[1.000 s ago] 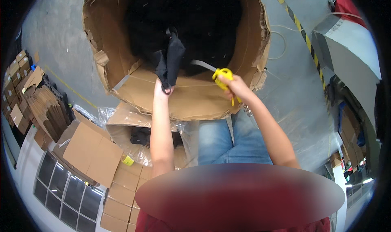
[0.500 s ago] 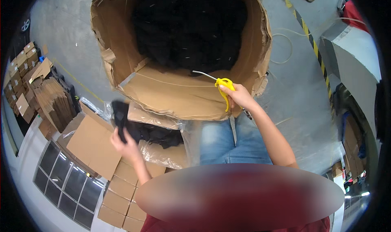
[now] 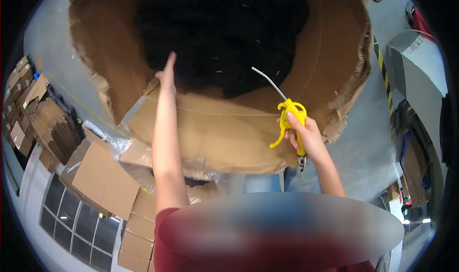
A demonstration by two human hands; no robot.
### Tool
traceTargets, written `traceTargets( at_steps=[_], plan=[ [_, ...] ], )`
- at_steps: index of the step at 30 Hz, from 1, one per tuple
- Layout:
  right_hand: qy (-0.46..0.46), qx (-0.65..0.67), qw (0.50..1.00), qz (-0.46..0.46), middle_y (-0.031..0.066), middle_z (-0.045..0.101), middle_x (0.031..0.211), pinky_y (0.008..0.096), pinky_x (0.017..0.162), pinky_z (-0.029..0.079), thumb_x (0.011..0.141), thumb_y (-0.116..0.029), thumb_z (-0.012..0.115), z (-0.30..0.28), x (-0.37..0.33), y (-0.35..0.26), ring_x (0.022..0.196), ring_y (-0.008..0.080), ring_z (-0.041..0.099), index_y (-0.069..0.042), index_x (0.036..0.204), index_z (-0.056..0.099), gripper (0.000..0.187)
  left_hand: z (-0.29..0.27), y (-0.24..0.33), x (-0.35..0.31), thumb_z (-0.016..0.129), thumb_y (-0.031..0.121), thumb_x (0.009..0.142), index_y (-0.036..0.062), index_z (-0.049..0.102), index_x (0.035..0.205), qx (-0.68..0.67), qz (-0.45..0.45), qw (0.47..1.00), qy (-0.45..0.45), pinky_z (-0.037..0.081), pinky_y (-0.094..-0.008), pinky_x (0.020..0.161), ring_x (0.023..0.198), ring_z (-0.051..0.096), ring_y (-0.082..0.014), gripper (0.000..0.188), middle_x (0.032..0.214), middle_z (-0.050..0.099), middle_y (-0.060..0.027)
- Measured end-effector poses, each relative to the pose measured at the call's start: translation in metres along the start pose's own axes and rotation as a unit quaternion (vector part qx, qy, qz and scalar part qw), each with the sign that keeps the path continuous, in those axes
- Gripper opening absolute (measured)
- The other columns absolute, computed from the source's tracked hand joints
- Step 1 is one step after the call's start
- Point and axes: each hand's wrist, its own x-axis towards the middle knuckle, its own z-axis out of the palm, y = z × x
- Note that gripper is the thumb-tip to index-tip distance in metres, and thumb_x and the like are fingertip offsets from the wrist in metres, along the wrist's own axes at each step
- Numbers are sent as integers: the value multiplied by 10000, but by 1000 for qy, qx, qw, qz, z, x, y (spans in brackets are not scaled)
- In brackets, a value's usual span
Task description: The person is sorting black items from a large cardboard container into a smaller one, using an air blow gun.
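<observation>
A grey floor [image 3: 52,49] spreads around a large open cardboard box [image 3: 205,133]. Inside the box lies a heap of black cloth [image 3: 224,33]. The left hand [image 3: 166,78] reaches into the box, its visible fingers apart; whether it touches the cloth, I cannot tell. Over the box's near right part, the right hand [image 3: 308,136] grips a yellow air blow gun [image 3: 297,108].

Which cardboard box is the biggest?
The wide, open box with the big black pile and the left hand over it; the other boxes are all much smaller.
</observation>
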Motion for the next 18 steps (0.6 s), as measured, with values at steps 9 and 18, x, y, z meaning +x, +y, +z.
traceTargets(
  at_steps=[9, 18],
  plan=[
    [3, 107, 994, 6, 26, 599, 753, 242, 537, 431, 908, -361, 529, 14, 18, 34, 566, 61, 541, -31, 965, 586, 340, 61, -15, 58, 816, 220, 649, -56, 523, 1157, -258, -17, 946, -193, 467, -366, 843, 983, 554, -237, 648, 1126, 574, -146],
    [132, -114, 975, -136, 39, 554, 659, 265, 426, 400, 857, -365, 593, 48, 27, 43, 439, 96, 476, -44, 1037, 573, 368, -34, -4, -113, 686, 251, 792, -69, 600, 977, 165, 398, 885, -178, 459, -334, 798, 872, 622, -244, 379, 925, 659, -178]
  ],
)
